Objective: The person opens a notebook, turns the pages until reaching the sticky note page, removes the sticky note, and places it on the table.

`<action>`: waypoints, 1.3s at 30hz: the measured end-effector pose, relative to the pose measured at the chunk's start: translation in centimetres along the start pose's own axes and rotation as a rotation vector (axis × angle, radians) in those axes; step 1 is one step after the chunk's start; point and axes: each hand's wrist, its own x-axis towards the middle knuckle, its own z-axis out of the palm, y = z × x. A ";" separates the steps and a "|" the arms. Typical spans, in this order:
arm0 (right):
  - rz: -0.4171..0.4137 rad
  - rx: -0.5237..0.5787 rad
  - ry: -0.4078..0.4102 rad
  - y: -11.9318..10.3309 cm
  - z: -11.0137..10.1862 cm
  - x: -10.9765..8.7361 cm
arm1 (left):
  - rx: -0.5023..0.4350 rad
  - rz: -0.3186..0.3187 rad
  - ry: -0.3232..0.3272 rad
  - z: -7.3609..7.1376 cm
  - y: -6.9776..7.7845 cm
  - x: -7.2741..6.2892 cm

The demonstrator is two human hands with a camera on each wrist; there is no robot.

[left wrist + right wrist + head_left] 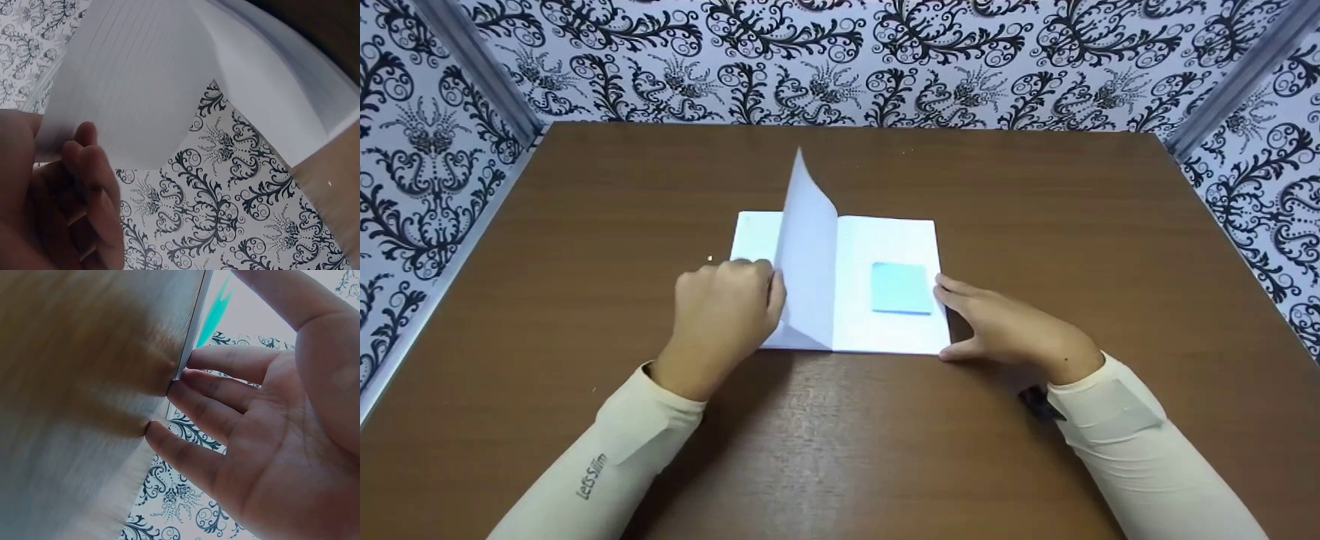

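An open notebook [885, 236] lies on the brown table, and a light blue sticky note pad [901, 288] rests on its right-hand page. One page [808, 255] stands raised near the middle fold. My left hand [724, 304] pinches that page by its outer edge; faint ruled lines show on the lifted page [140, 73] in the left wrist view. At the notebook's right edge, my right hand [1005, 326] touches the side with fairly straight fingers, its thumb by the near corner. The right wrist view shows those fingers [197, 405] against the edge and tabletop.
The brown table [1035, 180] extends around the notebook on all sides. Black-and-white patterned panels [825, 67] stand behind it and at both sides, with grey strips at the corners. A tiny white speck [709, 258] lies left of the notebook.
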 end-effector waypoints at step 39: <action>0.002 -0.002 0.020 0.1 0.2 0.0 | 0.193 0.019 -0.437 1.9 -2.7 -0.9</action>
